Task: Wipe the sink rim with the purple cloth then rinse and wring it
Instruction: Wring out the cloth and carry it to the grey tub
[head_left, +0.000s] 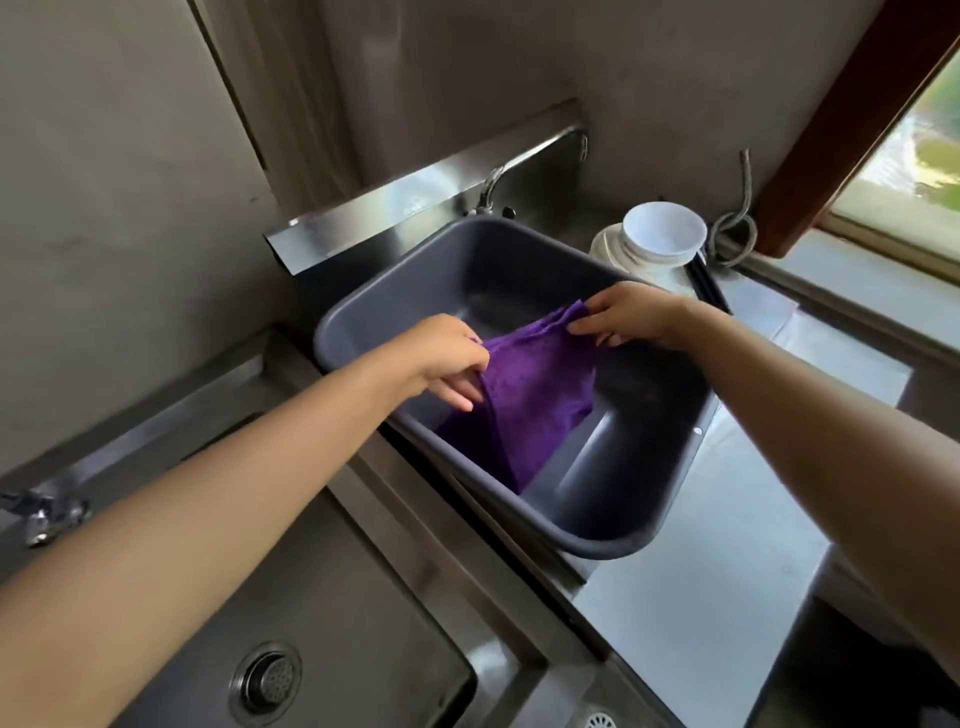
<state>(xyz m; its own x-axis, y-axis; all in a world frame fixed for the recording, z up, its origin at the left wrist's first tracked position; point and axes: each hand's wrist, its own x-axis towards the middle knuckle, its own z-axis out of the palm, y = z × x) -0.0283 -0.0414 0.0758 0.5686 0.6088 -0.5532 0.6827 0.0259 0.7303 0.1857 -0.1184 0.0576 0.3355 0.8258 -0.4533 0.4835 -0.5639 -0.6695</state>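
Hanging between two hands over a dark grey plastic tub (363, 317): one purple cloth (524, 395), spread along its top edge, its lower corner drooping inside the tub toward the near wall.

Left hand (447, 358): fingers pinched closed on the cloth's left upper corner, remaining fingers curled under the fabric.

Right hand (628, 314): fingertips closed on the right upper corner, which is bunched into small folds, just above the tub's far right rim.

Tub: rectangular, rounded rim, set on the steel counter (727, 519), tilted diagonally in view; whether it holds water cannot be told.

Sink (291, 597): stainless, near left, with round drain strainer (267, 678) in its floor.

Far side: steel backsplash with a tap (493, 187) behind the tub.

Far right: stack of white bowls (660, 239) on the counter, dark chopsticks (709, 286) beside it, and a coiled grey hose (735, 228) near the window sill.
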